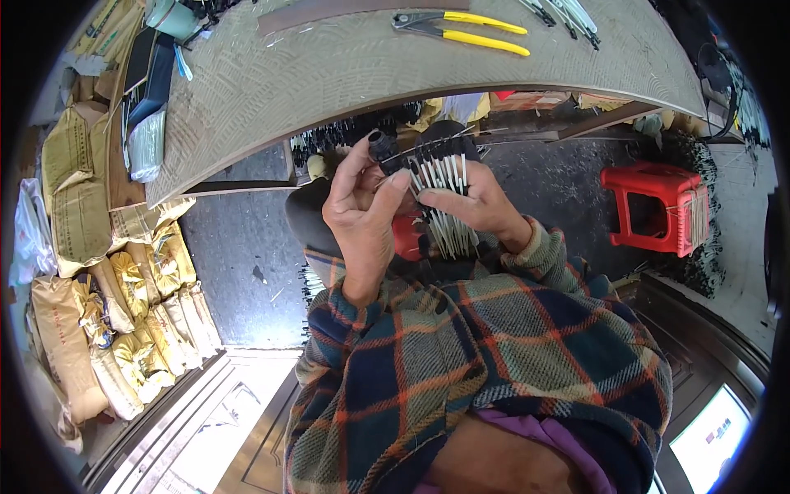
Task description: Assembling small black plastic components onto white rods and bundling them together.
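My left hand (362, 216) is closed, its thumb and fingers bent round a dark cylindrical piece (381, 146) that sticks up past the fingertips. In my closed right hand (481, 202) is a fanned bundle of thin white rods with black ends (448, 222), the thumb pressing across them. The two hands are close together above my lap, just off the near edge of the table. A thin dark rod (440, 144) slants across the top of the bundle from the dark piece. How the dark piece joins the rods is hidden by my fingers.
On the table (329, 66) lie yellow-handled pliers (461, 31) and loose black-ended rods (568, 16). A red plastic stool (654, 177) stands on the floor at right. Brown paper packages (74, 181) and yellow-wrapped bundles (136, 280) are stacked at left.
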Tool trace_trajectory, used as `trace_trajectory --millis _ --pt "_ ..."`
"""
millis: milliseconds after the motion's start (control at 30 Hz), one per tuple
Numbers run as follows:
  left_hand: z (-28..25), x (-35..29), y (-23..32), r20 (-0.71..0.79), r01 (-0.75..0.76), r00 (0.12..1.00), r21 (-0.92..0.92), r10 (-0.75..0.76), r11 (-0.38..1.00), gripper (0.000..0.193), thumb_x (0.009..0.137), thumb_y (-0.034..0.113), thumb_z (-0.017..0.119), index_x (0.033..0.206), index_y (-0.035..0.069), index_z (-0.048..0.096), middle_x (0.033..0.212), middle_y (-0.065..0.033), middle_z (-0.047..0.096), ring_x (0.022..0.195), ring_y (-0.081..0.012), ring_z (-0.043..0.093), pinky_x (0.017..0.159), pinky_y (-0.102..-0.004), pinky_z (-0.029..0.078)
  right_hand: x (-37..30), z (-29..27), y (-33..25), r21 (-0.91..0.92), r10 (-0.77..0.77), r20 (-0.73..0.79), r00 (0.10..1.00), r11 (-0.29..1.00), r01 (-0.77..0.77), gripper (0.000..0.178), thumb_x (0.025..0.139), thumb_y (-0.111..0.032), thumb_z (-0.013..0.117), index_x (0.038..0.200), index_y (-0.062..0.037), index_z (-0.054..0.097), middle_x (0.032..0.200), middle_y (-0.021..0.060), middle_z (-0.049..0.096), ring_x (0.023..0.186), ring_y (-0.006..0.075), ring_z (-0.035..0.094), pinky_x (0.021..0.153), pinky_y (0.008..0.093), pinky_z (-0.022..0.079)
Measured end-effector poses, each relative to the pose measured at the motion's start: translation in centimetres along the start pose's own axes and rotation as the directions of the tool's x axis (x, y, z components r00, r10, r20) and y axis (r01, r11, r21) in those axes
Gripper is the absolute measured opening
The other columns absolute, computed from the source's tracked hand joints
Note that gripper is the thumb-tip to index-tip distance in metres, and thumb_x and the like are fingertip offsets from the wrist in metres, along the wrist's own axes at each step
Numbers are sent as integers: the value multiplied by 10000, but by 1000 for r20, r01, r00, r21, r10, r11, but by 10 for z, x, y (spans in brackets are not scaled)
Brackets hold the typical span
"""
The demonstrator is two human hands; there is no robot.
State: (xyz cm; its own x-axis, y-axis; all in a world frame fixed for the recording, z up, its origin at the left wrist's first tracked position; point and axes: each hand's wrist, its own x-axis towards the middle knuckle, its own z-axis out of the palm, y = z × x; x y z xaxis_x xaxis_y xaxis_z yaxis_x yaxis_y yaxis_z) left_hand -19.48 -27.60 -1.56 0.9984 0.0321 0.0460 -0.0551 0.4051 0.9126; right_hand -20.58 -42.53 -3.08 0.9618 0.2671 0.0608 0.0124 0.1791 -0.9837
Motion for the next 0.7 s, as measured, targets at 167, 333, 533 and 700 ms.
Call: trace_trajectory --millis 167,333,533,700 --pt "-3 -3 5 77 -11 997 90 4 996 471 771 -85 582 1224 -43 460 1027 -48 540 879 -84 514 798 -204 427 -1 -3 -3 -49 -18 72 997 999 22 268 831 -116 595 1057 10 523 914 68 639 831 110 592 734 246 468" --pt "-8 -1 9 195 -67 980 182 31 981 458 791 -73 562 1235 -13 468 1048 -24 480 926 -89 485 815 -194 405 -2 0 -9 44 37 29 999 998 -38 243 772 -78 651 994 -15 575 861 23 614 768 70 549 681 227 455" --pt "-4 -3 18 221 -163 971 336 90 928 441 794 -67 558 1224 -1 487 1053 -39 480 915 -92 483 795 -195 408 -3 0 -12 19 79 36 996 997 -80 234 766 -80 656 977 -16 576 834 25 623 741 78 566 659 231 464" --pt "-1 -8 25 220 -167 972 415 80 894 444 789 -78 550 1221 3 491 1066 -41 478 918 -92 481 796 -193 411 -4 2 -14 56 96 64 993 993 -100 227 764 -76 658 965 -11 575 830 21 620 733 74 565 644 228 464"
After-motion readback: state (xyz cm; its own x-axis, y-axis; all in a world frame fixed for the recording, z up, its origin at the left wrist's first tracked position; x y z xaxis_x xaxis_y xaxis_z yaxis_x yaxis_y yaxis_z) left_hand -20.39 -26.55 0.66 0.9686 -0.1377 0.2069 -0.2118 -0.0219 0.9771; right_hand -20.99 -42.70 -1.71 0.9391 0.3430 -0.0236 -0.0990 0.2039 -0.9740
